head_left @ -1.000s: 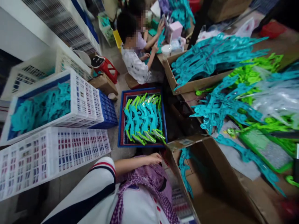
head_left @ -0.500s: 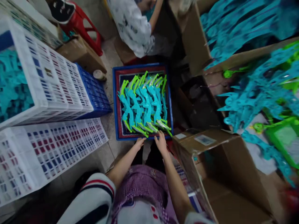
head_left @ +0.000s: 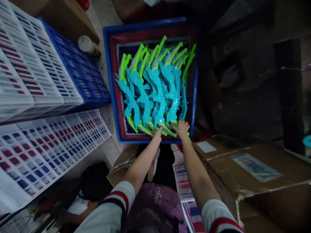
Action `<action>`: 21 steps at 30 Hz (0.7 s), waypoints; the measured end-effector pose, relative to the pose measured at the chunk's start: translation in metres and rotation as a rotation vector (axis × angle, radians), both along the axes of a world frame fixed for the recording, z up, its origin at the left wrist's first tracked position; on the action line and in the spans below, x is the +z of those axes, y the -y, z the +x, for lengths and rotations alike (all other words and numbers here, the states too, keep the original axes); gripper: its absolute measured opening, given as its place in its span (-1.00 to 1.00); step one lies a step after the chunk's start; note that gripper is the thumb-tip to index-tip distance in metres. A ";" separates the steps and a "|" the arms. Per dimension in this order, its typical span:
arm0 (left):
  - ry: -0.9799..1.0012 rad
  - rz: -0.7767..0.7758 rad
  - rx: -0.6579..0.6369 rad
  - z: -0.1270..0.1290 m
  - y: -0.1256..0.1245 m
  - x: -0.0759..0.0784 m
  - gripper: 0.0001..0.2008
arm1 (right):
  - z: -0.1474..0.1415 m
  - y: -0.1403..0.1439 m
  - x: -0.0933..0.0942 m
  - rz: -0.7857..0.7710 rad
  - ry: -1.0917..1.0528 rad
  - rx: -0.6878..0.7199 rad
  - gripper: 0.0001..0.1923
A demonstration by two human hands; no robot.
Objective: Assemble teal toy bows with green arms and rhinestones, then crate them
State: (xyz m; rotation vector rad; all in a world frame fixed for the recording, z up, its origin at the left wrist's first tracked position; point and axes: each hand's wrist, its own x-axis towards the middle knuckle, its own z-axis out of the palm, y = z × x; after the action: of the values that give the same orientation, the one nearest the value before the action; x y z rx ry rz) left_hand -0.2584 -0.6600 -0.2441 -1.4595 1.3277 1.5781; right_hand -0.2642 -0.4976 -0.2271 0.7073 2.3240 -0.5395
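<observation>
Both hands in at the near edge of the blue-rimmed crate (head_left: 145,25), and there sit the teal-and-green pieces (head_left: 159,97), heaped inside in slanting rows, green ends front and back! The right hand (head_left: 182,128) is open, fingers spread over the near green ends at the crate's right front. Just beside it, the left hand (head_left: 157,132) reaches those same near ends; whether its fingers have closed on anything, I can't tell. Red wall showing inside the blue rim. Over on the left, a white basket (head_left: 48,155) and a blue basket (head_left: 75,69); on the right, a labelled carton (head_left: 291,168).
</observation>
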 end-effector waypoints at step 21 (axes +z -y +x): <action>-0.048 0.280 0.343 -0.005 0.084 0.118 -0.74 | 0.016 0.046 0.113 -0.205 -0.202 -0.076 -0.38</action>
State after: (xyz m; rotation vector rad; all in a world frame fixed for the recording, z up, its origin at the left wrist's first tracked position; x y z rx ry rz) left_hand -0.2637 -0.7437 -0.1259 -1.5335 0.8656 1.9377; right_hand -0.2482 -0.5435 -0.1142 0.6714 2.3875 -0.9071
